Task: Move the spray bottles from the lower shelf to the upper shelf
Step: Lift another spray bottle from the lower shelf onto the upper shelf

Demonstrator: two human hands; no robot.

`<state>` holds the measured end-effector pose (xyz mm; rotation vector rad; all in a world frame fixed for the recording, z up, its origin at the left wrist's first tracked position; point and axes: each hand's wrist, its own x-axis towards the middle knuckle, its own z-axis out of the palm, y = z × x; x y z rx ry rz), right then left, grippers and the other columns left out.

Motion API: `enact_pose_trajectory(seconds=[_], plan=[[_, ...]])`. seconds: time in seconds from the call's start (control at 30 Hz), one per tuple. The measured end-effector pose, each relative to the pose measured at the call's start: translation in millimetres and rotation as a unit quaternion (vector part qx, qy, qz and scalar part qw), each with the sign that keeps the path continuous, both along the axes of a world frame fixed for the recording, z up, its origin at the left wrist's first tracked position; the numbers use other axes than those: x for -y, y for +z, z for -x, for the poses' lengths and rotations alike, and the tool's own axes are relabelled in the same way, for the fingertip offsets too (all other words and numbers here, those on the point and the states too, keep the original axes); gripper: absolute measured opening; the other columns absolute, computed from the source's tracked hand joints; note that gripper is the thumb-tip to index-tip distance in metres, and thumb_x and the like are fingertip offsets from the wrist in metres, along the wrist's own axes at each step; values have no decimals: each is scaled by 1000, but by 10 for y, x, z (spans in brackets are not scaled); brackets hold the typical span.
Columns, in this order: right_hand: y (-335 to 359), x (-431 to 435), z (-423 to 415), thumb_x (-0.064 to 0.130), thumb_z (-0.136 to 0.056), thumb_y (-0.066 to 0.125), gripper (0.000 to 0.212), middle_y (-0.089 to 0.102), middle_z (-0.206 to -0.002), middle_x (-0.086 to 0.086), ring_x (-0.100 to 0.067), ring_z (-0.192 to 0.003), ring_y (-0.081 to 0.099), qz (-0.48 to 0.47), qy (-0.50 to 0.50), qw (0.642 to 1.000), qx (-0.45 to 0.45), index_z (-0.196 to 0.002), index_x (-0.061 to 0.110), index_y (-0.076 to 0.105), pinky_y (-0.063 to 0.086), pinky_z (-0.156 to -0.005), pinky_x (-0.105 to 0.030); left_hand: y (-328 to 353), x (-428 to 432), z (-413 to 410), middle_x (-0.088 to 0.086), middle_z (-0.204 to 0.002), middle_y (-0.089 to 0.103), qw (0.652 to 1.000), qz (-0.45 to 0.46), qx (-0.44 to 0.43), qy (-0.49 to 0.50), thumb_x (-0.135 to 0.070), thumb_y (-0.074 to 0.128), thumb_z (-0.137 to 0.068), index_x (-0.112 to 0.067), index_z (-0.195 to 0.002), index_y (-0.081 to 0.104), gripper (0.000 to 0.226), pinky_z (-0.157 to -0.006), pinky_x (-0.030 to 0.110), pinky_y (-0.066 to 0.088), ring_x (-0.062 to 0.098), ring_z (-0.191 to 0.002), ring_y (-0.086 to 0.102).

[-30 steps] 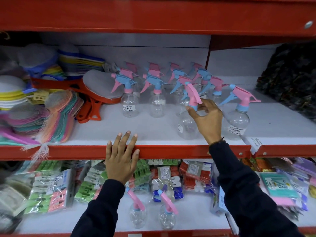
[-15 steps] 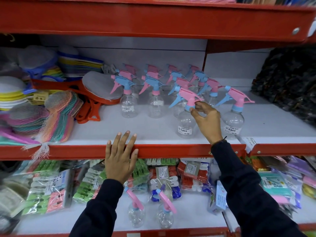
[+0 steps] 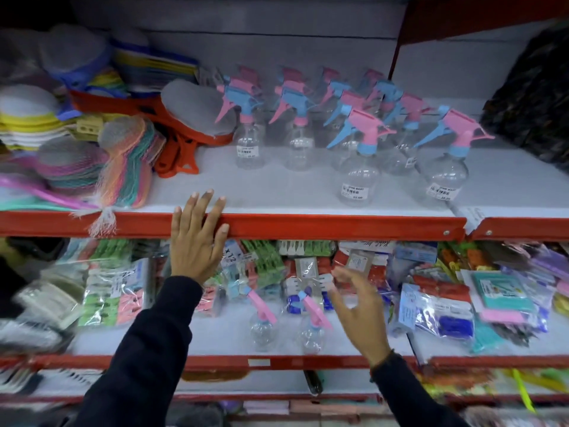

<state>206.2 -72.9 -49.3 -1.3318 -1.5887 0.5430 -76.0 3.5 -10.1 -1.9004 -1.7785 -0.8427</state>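
Head view: the right hand (image 3: 357,306) is seen empty, fingers spread wide, just beside the two spray bottles (image 3: 263,326) left on the lower shelf (image 3: 215,362). The left hand (image 3: 197,241) is laid flat and open over the red upper shelf (image 3: 338,226) edge, holding nothing. It is judged that the nearer bottle is best gripped at the neck under its pink trigger and lifted upright. On the upper shelf, at least eleven bottles are counted; the rear rows are blurred.
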Motion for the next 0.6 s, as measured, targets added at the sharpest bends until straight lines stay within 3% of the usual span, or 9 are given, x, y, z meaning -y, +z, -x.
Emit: enact_pose_trajectory(seconds=[0.07, 0.17, 0.27, 0.37, 0.47, 0.6], plan=[[-320, 9, 23, 25, -81, 68, 42, 52, -114, 12, -8, -107, 51, 75, 15, 995, 59, -120, 26, 51, 35, -83, -7, -21, -12, -3, 6, -147, 39, 1000, 0, 7, -4, -45, 16, -97, -23, -140, 35, 52, -116, 31, -6, 22, -139, 21], [-717, -51, 44, 32, -77, 71, 62, 48, -117, 7, -13, -108, 47, 176, 42, 974, 133, -129, 15, 43, 37, -87, -24, -46, -40, -6, 6, -146, 39, 1000, -4, 13, -4, -46, 17, -97, -24, -140, 34, 51, -116, 33, -5, 22, -139, 21], [-976, -115, 69, 28, -73, 74, 51, 57, -109, -8, -25, -102, 53, 235, 45, 961, 138, -115, 12, 49, 43, -80, -33, -62, -59, 4, 6, -145, 40, 1000, -13, 8, -6, -45, 19, -97, -24, -140, 34, 50, -116, 34, -4, 21, -139, 21], [-1078, -174, 79, 16, -75, 73, 33, 59, -98, -10, -28, -95, 56, 237, 32, 962, 130, -102, 9, 56, 42, -73, -30, -75, -70, 16, 5, -146, 40, 1000, -20, 0, -4, -44, 20, -97, -25, -141, 33, 49, -116, 35, -2, 20, -139, 20], [-1018, -182, 49, 12, -72, 76, 32, 60, -92, -9, -25, -85, 57, 228, 22, 969, 90, -98, 5, 58, 39, -66, -23, -88, -76, 25, 5, -145, 40, 1000, -21, -3, -5, -44, 20, -97, -25, -141, 32, 49, -116, 35, -2, 20, -139, 20], [-655, -71, 2, 12, -71, 78, 30, 64, -92, -8, -20, -75, 57, 181, 8, 983, -6, -93, 19, 59, 41, -58, -10, -100, -91, 39, 4, -145, 40, 999, -31, -10, -5, -43, 21, -97, -25, -141, 33, 49, -116, 35, -2, 20, -139, 20]])
